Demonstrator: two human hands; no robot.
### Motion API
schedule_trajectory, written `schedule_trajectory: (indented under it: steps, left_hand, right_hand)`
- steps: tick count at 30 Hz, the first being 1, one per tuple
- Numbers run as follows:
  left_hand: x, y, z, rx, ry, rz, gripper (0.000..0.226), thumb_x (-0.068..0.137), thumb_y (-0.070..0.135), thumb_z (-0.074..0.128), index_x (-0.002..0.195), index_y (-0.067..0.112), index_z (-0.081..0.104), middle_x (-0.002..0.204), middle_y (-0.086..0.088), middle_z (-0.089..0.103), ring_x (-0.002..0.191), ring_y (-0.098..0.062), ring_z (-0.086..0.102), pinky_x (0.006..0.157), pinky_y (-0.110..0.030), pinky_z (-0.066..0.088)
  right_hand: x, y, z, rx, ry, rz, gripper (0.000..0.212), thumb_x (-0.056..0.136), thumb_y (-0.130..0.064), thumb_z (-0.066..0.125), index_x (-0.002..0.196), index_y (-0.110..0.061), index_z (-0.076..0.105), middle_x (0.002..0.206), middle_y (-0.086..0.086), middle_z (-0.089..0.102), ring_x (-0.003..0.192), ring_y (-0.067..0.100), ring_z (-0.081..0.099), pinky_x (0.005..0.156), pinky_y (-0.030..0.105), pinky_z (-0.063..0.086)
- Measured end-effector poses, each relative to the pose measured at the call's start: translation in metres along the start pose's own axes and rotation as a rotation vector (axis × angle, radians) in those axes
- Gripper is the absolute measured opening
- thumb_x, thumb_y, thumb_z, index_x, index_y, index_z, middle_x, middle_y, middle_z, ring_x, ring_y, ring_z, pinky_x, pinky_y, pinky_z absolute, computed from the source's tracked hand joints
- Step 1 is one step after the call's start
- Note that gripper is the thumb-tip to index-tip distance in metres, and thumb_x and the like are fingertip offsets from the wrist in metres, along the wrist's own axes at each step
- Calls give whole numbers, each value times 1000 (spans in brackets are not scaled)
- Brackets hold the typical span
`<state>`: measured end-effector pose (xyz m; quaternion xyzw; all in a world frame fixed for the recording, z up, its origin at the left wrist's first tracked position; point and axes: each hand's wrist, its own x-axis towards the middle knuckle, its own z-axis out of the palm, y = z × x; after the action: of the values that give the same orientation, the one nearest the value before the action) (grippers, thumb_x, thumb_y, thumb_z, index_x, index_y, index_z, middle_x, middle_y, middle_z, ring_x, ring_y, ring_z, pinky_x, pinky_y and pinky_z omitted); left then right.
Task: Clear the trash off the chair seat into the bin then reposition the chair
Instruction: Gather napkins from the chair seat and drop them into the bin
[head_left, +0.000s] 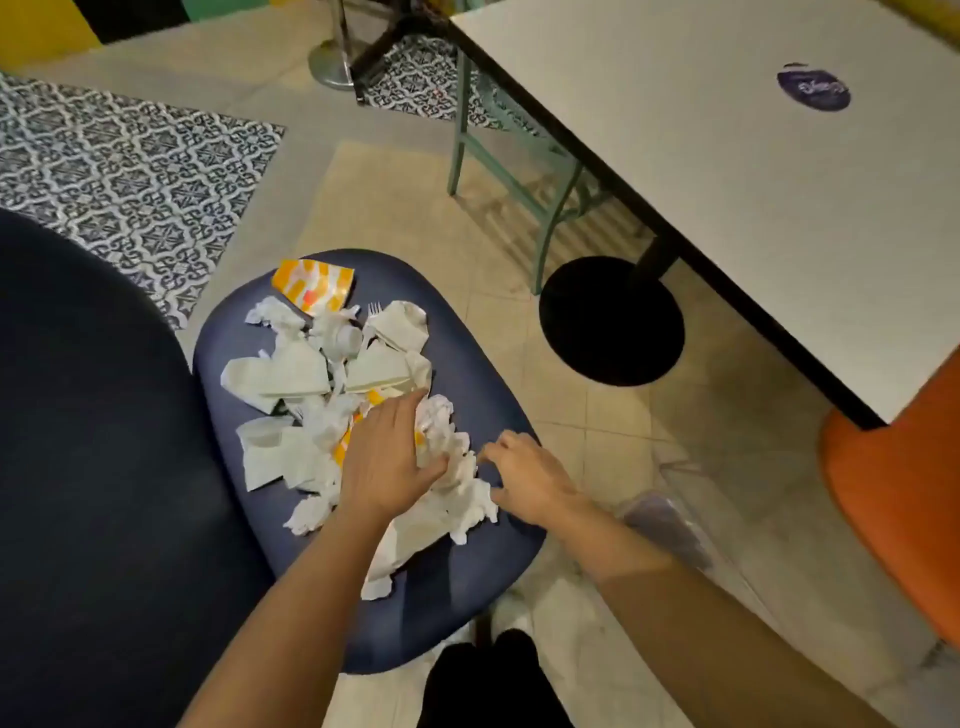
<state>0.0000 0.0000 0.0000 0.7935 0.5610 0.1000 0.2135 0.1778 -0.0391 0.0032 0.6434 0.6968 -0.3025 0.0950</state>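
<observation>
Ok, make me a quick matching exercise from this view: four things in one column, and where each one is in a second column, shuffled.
Things
1. left hand
2. orange-and-white wrapper
3. purple round sticker
4. black round table base

Places
A. on the white tabletop
B. on the tiled floor
C. at the far end of the blue chair seat
D. gripping crumpled white paper on the seat

Pairs: 1-D, 2-C, 3-A, 4-B
</observation>
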Motion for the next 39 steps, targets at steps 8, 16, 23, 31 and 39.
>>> schedule_trajectory:
  steps: [8, 16, 23, 31, 39]
  left_hand:
    - [-8, -41, 46, 73, -71, -70, 76, 72, 43, 70, 137, 17, 42, 131, -6, 52, 122, -28, 49, 98, -42, 41]
    - [-15, -55, 71, 93, -77, -123, 74, 74, 43, 68, 137, 15, 42, 137, -6, 49, 128, -26, 44, 102, -41, 38]
    - [-13, -53, 77, 76, -103, -183, 74, 77, 44, 65, 140, 19, 38, 143, -2, 43, 131, -23, 40, 104, -40, 34]
    - [-1, -50, 86, 200, -195, -258, 63, 88, 40, 58, 143, 23, 29, 143, -1, 39, 130, -25, 37, 103, -38, 29]
    - [-1, -52, 100, 244, -199, -324, 39, 95, 29, 48, 133, 24, 43, 126, -4, 49, 118, -26, 41, 92, -38, 29]
  right_hand:
    - [35, -10, 64, 9, -54, -7, 43, 92, -28, 54, 134, -25, 47, 133, 7, 40, 124, 26, 37, 94, 37, 40]
    - [57, -7, 103, -12, -54, 56, 35, 96, -28, 47, 130, -22, 52, 136, 7, 37, 125, 26, 35, 97, 41, 39]
    - [54, 9, 93, 24, 114, 22, 41, 93, -47, 48, 117, -17, 60, 134, 1, 40, 123, 22, 35, 96, 40, 33]
    - [59, 29, 76, 729, 463, 217, 13, 80, 1, 63, 90, 2, 71, 97, 13, 69, 86, 22, 62, 70, 14, 42]
    - [56, 33, 80, 745, 373, 220, 18, 90, 0, 48, 105, -8, 50, 93, 3, 54, 84, 17, 53, 72, 24, 40]
